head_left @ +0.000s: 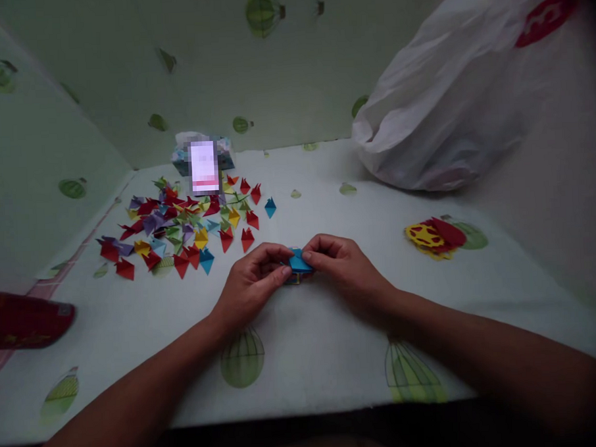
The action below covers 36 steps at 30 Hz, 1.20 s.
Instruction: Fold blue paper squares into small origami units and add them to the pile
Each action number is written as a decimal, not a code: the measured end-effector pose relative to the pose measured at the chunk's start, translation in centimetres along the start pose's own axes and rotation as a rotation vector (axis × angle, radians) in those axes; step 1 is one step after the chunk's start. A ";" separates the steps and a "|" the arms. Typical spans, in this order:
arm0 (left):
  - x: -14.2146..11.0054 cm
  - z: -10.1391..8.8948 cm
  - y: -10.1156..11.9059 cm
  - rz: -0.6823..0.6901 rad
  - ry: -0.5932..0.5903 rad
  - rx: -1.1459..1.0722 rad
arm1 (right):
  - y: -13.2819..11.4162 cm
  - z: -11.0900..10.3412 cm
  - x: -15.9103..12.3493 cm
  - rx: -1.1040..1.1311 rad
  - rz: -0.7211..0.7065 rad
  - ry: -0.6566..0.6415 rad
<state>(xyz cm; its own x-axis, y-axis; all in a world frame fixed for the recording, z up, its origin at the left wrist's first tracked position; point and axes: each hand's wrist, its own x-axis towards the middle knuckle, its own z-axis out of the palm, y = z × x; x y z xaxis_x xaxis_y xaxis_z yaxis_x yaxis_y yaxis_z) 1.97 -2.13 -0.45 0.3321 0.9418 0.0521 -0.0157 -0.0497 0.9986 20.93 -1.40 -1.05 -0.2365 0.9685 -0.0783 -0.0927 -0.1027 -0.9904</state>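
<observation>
Being pinched from both sides, a blue paper piece (300, 262) is held by the left hand (254, 279) and the right hand (347, 267) between thumbs and bent fingers, near the middle of the worktop (328, 367), above a small patterned item (294, 280) that is mostly covered. Whether that item is touched cannot be told.

A crease could be set crooked if the paper were pressed unevenly by the two thumbs, or a corner torn if it were pulled from opposite sides. Edges may be misjudged in the dim light. The nearest of the loose folded pieces (154, 222) could be brushed aside or flattened if the left hand were swung outward; the red and yellow cut-outs (434, 236) lie well apart on the right.

Both forearms are angled inward from the lower corners, with the wrists kept low and the fingertips brought almost together over the paper.
</observation>
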 end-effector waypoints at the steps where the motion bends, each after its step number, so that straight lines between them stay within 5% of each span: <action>1: 0.0 0.0 0.0 0.005 0.008 0.013 | -0.1 0.0 0.0 -0.006 -0.003 -0.001; 14: -0.1 0.4 0.2 0.044 0.081 0.100 | 0.1 0.3 -0.3 -0.039 -0.010 0.004; 36: 0.1 1.7 -0.4 -0.120 0.254 -0.034 | 0.8 0.9 -0.6 -0.040 -0.025 0.080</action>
<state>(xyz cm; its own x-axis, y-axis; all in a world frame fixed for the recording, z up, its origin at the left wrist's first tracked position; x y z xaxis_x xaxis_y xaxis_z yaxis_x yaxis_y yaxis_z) 3.64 -2.60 -0.84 0.0869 0.9936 -0.0724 -0.0236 0.0747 0.9969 20.09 -2.27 -1.66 -0.1568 0.9858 -0.0604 -0.0586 -0.0703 -0.9958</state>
